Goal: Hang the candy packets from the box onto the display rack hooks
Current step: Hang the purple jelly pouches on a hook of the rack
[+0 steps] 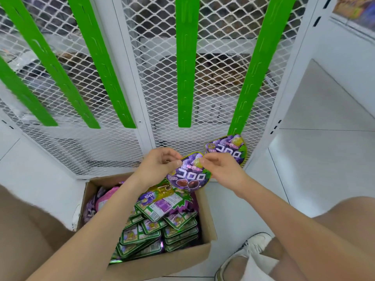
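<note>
**Head view, looking down at the foot of the display rack.** Your left hand (160, 164) and your right hand (222, 170) meet in front of the white mesh panel (113, 151). Each pinches the upper edge of the same purple grape candy packet (189, 176) between thumb and curled fingers. The left hand holds its top left and the right hand its top right. The held packet faces you, printed side out, above the far right corner of the open cardboard box (162, 264).

A second grape packet (228, 149) hangs at the lower end of the rightmost green strip (253, 74), just beyond your right hand. Whether the two touch cannot be told. Four other green strips (185, 61) lie against the mesh to its left.

The box rests on the white tiled floor (324, 169) between your legs. It holds stacked packets (158, 220), most lying back side up with green-bordered labels showing, and purple and pink ones at the left. A white sneaker (251, 248) stands just right of the box.
</note>
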`<state>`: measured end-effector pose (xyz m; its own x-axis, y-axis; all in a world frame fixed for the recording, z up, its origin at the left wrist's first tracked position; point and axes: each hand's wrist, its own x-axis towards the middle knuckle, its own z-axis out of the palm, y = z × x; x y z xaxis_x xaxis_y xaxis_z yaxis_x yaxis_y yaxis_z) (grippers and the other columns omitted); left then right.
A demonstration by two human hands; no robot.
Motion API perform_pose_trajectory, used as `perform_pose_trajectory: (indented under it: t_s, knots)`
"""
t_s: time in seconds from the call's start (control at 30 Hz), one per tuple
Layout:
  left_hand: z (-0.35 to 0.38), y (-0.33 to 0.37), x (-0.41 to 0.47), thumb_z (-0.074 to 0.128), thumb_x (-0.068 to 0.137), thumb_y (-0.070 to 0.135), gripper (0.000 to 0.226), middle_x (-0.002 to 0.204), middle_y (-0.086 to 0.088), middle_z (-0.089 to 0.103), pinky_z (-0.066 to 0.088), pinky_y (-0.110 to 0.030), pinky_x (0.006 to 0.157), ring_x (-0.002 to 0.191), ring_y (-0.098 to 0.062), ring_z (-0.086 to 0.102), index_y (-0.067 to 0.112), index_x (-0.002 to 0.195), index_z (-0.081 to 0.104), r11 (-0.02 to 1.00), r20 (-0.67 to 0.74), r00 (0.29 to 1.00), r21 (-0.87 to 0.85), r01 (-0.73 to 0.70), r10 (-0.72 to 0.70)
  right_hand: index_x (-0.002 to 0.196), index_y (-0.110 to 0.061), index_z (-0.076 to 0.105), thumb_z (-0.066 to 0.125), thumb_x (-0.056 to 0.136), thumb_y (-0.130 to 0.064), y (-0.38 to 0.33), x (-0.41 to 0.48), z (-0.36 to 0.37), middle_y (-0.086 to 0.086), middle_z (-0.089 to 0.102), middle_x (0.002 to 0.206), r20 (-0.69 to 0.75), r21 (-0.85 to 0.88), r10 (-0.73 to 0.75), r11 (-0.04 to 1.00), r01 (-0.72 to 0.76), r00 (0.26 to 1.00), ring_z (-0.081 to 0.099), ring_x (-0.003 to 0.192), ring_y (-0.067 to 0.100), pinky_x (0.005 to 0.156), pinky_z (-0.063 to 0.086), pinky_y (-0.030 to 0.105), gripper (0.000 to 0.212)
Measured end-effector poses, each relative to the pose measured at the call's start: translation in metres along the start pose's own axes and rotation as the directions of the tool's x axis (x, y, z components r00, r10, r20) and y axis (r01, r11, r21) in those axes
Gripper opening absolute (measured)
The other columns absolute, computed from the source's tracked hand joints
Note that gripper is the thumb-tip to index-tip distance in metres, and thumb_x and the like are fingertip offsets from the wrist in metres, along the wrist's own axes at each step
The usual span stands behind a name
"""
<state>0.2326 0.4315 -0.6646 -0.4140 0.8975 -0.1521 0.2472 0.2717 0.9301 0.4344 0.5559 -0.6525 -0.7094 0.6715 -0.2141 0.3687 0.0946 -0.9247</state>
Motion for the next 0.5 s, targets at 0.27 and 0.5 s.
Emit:
perform_pose_trajectory:
  t_s: [0.27,0.5]
  knots:
    - [0.045,0.031,0.017,0.077,0.095,0.02,0.02,0.109,0.008,0.076,0.055,-0.033,0.092,0.099,-0.008,0.069,0.023,0.114,0.073,0.989,0.037,0.997,0.129,-0.072,0.068,0.071,-0.004,0.056,0.06,0.099,-0.026,0.0,0.007,-0.043,0.002,0.047,0.056,-0.227,-0.377,-0.14,0.925,0.045,0.964,0.042,0.058,0.017,0.061,0.037,0.039,0.037]
    - [0.094,0.098,0.051,0.065,0.093,0.005,0.064,0.149,0.009,0.054,0.041,-0.032,0.113,0.136,-0.009,0.049,0.024,0.151,0.046,0.981,0.068,0.984,0.086,-0.172,0.166,0.071,-0.006,0.06,0.06,0.104,-0.033,-0.016,0.009,-0.093,0.0,0.038,0.057,-0.445,-0.288,-0.153,0.958,0.021,0.882,0.037,0.044,0.011,0.048,0.033,0.028,0.043]
